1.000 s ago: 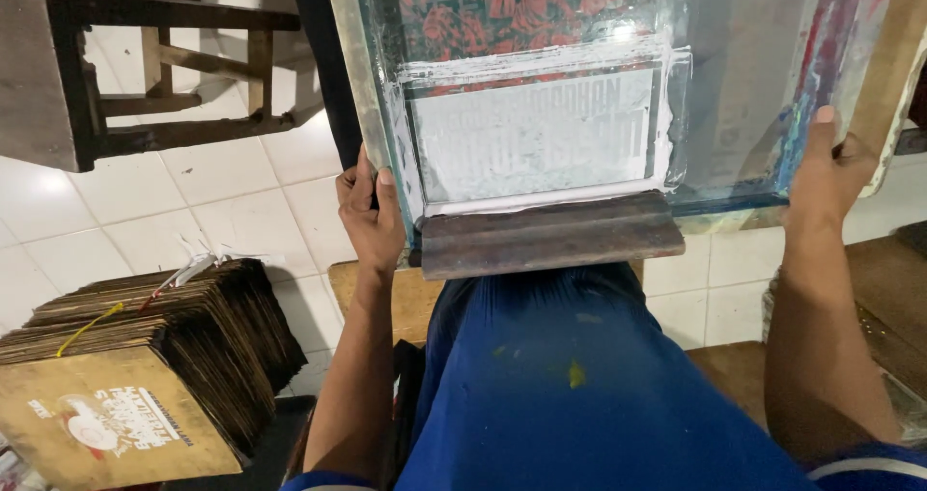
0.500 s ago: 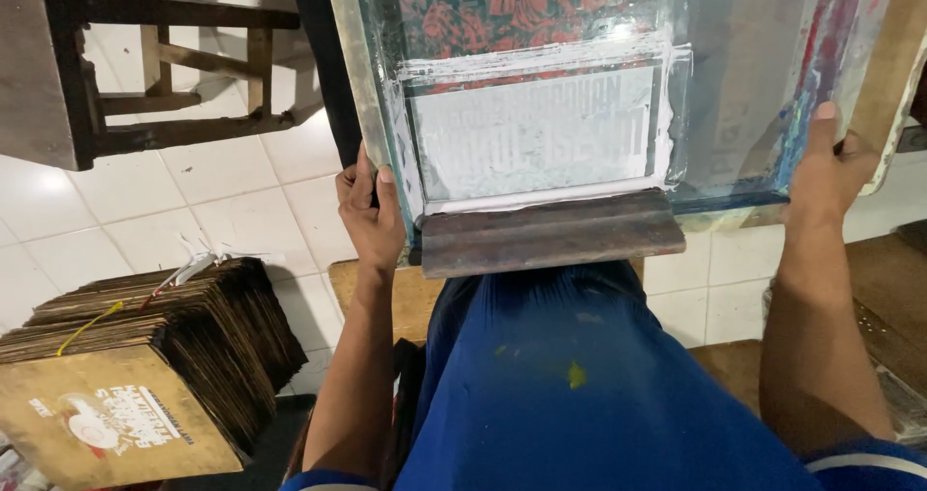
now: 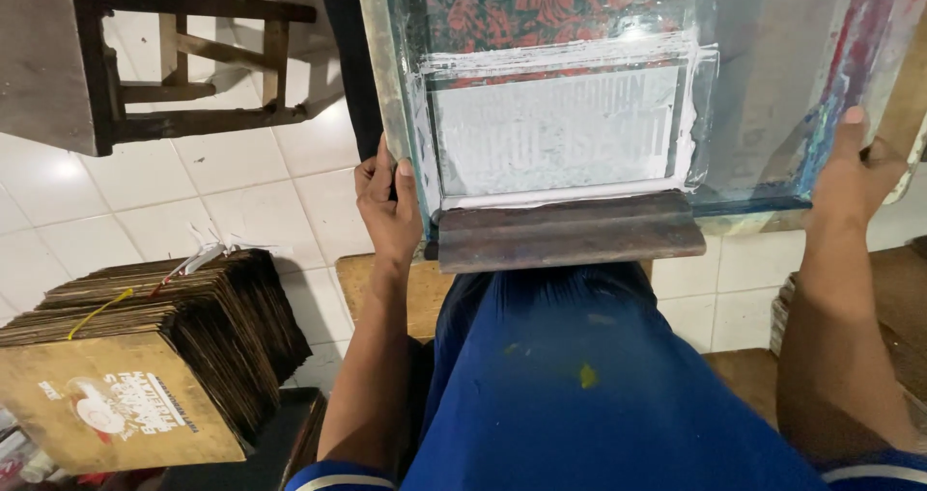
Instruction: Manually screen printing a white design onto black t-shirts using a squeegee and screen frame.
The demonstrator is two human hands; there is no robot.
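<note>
A wooden-framed printing screen with bluish mesh and white ink around a stencil panel is held up over my lap. My left hand grips its left frame edge, thumb on the inner side. My right hand grips the right frame edge. A dark wooden squeegee lies across the near bottom of the screen, between my hands. Red patterned print shows through the mesh at the top.
A fanned stack of brown printed cardboard sheets sits at lower left on the white tiled floor. A dark wooden stool stands at upper left. My blue-trousered legs fill the bottom middle. A wooden board lies under them.
</note>
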